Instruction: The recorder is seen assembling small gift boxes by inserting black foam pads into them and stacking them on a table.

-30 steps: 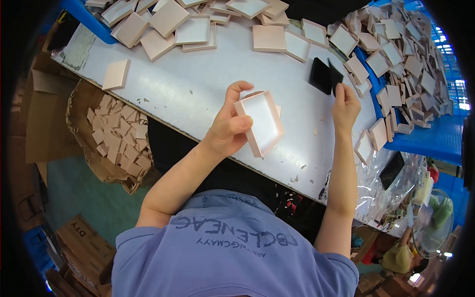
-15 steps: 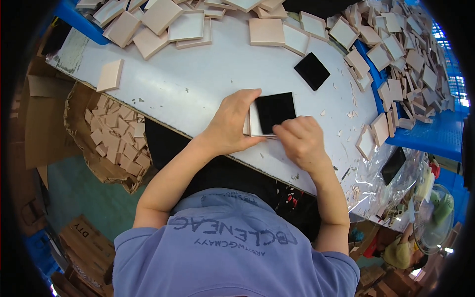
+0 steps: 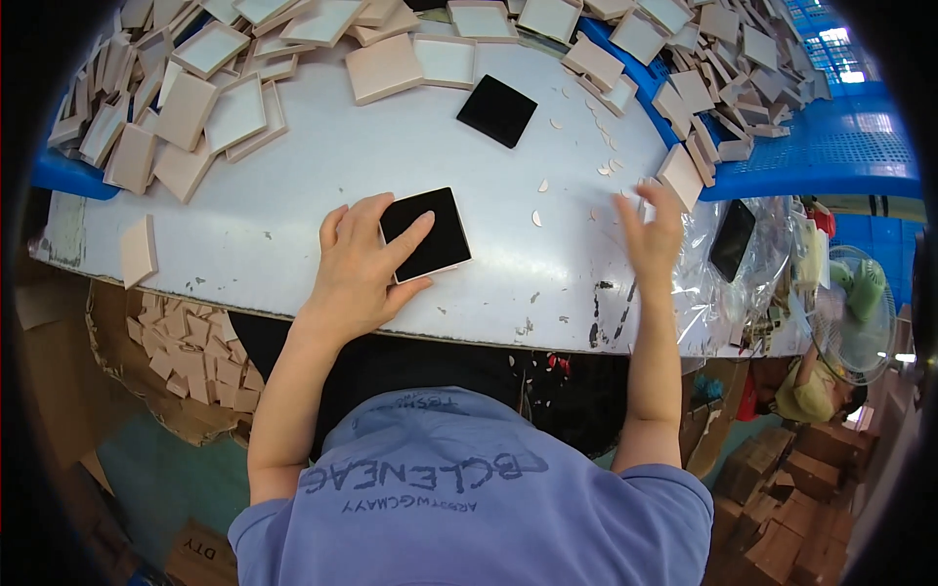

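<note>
A shallow pale box with a black square pad (image 3: 445,234) in it rests on the table. My left hand (image 3: 362,259) grips its left side, one finger lying over the black surface. To the right, my right hand (image 3: 653,234) is stretched over the table with thumb and fingers apart, beside a pale box (image 3: 681,178) at the blue crate's edge. Nothing shows in that hand, though its fingertips are slightly blurred. Another black square pad (image 3: 497,110) lies farther back, apart from both hands.
Pale shallow boxes (image 3: 386,68) are heaped along the back, and more fill a blue crate (image 3: 821,146) at right. Small pale crescent scraps (image 3: 536,219) dot the table. A phone (image 3: 732,240) lies on clear plastic. Below left, a carton (image 3: 161,415) holds pale pieces.
My right hand has left the box and moved right, its fingers spreading. The black pad now sits square in the box, still in my left hand. The view has turned and shifted.
</note>
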A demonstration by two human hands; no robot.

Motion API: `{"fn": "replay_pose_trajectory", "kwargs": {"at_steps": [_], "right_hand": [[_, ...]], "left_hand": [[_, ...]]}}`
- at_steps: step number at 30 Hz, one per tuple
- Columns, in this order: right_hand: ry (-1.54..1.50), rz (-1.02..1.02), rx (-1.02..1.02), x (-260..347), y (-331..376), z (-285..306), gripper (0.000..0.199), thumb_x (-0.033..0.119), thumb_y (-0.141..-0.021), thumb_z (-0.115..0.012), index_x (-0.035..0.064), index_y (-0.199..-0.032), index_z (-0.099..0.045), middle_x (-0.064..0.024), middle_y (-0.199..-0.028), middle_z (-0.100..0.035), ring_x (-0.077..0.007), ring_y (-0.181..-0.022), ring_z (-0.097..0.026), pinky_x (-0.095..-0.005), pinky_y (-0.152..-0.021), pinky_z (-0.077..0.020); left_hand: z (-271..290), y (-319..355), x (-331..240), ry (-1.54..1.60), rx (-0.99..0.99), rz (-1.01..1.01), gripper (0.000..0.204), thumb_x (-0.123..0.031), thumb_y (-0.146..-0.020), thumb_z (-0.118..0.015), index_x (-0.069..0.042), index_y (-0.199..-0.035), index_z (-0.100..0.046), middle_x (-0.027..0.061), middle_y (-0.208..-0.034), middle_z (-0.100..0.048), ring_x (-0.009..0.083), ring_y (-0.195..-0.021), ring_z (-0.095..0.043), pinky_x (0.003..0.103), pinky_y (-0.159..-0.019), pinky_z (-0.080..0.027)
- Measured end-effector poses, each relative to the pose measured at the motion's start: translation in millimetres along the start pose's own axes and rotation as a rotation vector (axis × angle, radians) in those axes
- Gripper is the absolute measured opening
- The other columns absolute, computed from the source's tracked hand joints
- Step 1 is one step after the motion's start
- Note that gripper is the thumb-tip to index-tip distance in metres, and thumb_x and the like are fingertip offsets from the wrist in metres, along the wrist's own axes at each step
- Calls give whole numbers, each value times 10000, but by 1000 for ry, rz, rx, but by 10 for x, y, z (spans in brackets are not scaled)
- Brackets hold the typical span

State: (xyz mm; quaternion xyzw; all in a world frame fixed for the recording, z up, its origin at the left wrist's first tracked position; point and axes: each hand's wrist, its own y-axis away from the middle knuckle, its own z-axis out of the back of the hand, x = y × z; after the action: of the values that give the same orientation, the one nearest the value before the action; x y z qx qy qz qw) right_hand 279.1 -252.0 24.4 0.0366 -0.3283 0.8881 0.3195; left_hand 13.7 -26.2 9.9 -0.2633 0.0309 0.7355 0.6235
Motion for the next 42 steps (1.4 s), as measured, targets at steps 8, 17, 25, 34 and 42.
{"fn": "replay_pose_trajectory", "kwargs": {"at_steps": [8, 17, 25, 34, 42], "right_hand": [[283, -127, 186, -387, 308, 221, 164, 161, -800, -637, 22, -751, -566, -139, -815, -574, -302, -784, -567, -373, -697, -434], [-1095, -774, 663, 211, -159, -305, 211, 173, -888, -529, -24, -940, -580, -119, -957, -588, -182, -851, -581, -297, -671, -480], [47, 318, 453, 898, 137, -306, 683, 384, -703, -717, 27, -1230, -469, -206, -1193, -479, -336, -1095, -456, -453, -943, -320], [-492, 590, 603, 1430, -166, -528, 740, 423, -616, -763, 64, -1208, -501, -178, -1248, -453, -336, -1128, -430, -451, -966, -281], [-371, 758, 668, 1538, -133, -469, 662, 409, -625, -750, 119, -1194, -573, -176, -1274, -422, -341, -1143, -401, -493, -958, -267]], "left_hand": [[-74, -54, 4, 166, -30, -26, 424, -230, -749, -689, -214, -1161, -595, 210, -1350, -344, 372, -1201, -361, 456, -955, -288], [-71, 134, 50, 77, -14, -86, 356, -176, -732, -696, -250, -1073, -625, 173, -1381, -352, 418, -1207, -349, 473, -921, -299], [-35, 211, 79, 85, -60, -49, 482, -188, -695, -736, -192, -1150, -579, 156, -1346, -381, 380, -1212, -369, 465, -931, -313], [-149, 183, 258, 350, -225, -105, 960, -243, -654, -788, -60, -1379, -187, 250, -1372, -268, 414, -1236, -359, 473, -998, -326], [-94, 146, 122, 235, -60, 11, 870, -286, -705, -737, -28, -1383, -257, 252, -1375, -299, 399, -1234, -362, 472, -995, -309]]}}
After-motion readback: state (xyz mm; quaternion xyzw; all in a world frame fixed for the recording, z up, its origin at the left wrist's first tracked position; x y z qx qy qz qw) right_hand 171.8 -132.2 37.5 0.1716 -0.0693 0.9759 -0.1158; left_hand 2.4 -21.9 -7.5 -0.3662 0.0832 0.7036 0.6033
